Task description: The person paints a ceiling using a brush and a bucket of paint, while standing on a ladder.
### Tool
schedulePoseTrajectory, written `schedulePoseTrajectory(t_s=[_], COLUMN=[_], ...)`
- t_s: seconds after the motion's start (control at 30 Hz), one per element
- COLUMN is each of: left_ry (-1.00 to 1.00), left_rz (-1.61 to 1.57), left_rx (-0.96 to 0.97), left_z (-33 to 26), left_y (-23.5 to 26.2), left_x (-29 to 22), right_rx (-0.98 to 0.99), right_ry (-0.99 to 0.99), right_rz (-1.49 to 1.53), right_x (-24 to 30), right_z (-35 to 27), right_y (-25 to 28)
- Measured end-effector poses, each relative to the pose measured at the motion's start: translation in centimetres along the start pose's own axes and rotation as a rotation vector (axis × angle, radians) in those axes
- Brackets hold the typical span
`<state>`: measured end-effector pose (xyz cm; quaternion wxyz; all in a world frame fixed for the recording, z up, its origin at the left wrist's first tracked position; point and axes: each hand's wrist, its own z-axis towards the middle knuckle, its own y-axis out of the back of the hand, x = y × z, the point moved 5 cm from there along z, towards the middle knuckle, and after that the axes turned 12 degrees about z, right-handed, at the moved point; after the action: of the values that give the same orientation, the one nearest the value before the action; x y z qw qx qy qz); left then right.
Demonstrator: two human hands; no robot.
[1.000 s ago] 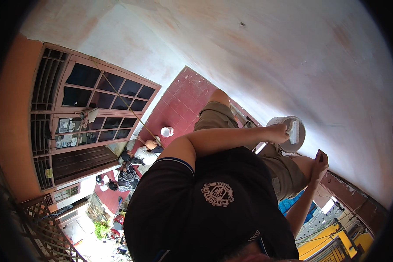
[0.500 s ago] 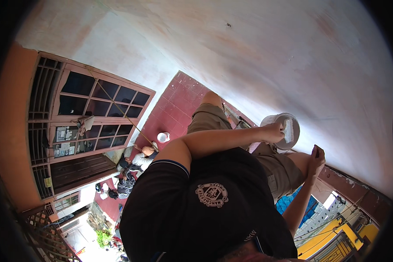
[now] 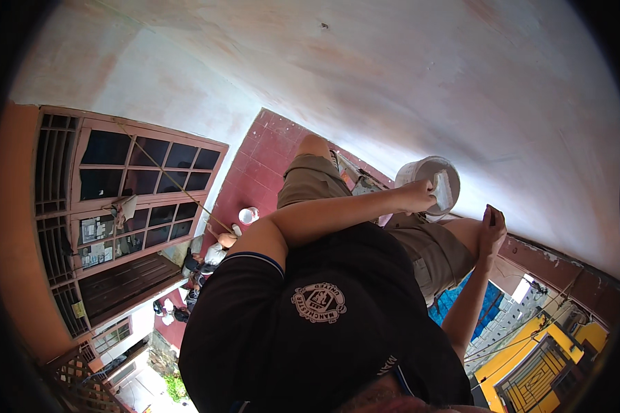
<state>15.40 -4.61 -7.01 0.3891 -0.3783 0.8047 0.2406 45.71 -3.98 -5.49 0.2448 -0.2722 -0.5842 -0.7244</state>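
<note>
My left hand [image 3: 416,197] reaches across my body to a white bucket [image 3: 404,173] beside the wall. Its fingers are closed at the near rim, around the end of a white oblong tool [image 3: 442,191], perhaps a paint-covered brush, which lies inside the bucket mouth. My right hand [image 3: 490,234] is raised near the wall, right of the bucket and over my thigh. Its fingers are curled together; a dark patch shows between them, and what they hold, if anything, is hidden. The pale wall [image 3: 365,89] has uneven, patchy white and pinkish colouring.
Far below is a red tiled floor [image 3: 255,165] with another white bucket [image 3: 249,215]. A person [image 3: 210,258] sits low near the barred window [image 3: 151,165], where a thin pole [image 3: 169,180] slants. Beyond my right arm are a blue sheet [image 3: 472,310] and a yellow gate [image 3: 537,365].
The view has shifted slightly, so the scene sits further left and the bucket and my hands sit higher. My left hand stays at the bucket with the white tool; my right hand stays raised and curled.
</note>
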Motion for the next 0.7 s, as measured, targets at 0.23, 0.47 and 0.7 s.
schedulePoseTrajectory(t_s=[0.23,0.47,0.7], left_ry=[0.02,0.02,0.083], left_rz=[0.041,0.041,0.136], left_rx=[-0.009,-0.054,-0.04], left_z=[0.5,1.9,3.8], left_y=[-0.2,0.7,0.7], left_x=[0.0,0.8,-0.2], right_rx=[-0.03,-0.052,-0.096], right_ry=[0.026,-0.013,-0.089], right_rz=[0.001,-0.016,0.037], right_x=[1.0,0.8,1.1], right_z=[-0.3,0.2,-0.1], right_y=[0.5,0.4,1.3])
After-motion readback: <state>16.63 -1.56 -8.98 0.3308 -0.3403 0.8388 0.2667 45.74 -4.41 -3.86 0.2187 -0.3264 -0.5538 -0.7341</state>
